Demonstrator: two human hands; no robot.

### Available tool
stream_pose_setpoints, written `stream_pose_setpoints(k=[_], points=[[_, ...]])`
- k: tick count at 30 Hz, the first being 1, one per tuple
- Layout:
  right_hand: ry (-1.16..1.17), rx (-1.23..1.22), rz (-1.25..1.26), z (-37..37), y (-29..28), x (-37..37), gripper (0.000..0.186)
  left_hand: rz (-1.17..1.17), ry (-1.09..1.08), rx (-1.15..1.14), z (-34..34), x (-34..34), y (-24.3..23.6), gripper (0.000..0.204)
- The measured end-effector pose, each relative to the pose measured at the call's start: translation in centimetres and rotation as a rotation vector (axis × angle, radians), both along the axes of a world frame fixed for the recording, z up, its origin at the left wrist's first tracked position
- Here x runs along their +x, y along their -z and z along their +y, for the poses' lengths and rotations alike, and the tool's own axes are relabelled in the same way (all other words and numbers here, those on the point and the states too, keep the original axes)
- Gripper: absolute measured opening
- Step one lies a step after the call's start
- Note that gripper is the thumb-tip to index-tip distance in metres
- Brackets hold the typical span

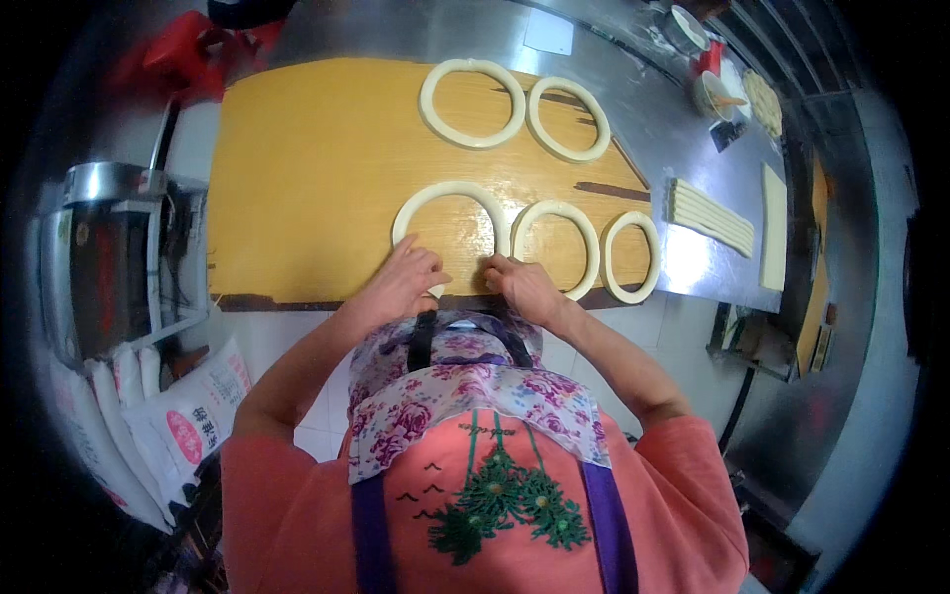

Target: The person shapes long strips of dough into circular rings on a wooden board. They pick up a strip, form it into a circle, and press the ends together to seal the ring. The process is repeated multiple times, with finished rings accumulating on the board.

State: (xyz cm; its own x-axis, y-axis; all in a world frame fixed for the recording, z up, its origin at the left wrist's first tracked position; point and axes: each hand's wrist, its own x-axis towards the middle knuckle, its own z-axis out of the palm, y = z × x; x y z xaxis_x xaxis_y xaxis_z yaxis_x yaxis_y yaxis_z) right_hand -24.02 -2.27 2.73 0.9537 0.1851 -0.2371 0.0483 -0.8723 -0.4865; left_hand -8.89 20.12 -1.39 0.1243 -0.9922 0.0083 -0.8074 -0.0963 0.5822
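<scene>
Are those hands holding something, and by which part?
The left hand is on the near left part of the near row's leftmost dough ring, the right hand on its near right part. Whether either truly grips it is hidden.

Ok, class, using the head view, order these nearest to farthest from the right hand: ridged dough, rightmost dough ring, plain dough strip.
1. Rightmost dough ring: on the board.
2. Ridged dough: just right of the board.
3. Plain dough strip: right of the ridged dough.
</scene>
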Motion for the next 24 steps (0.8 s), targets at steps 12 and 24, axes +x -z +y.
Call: stream_pose_setpoints(k=[12,24], points=[[0.706,-0.251,-0.021,-1.0,3.1,7.6,0.029,-0.021,-0.489,-0.030,-4.9,6.6,2.5,0.045],[0.086,-0.040,0.003,1.3,-0.4,0.6,0.014,0.046,0.161,0.048,-0.7,0.7,0.7,0.035]])
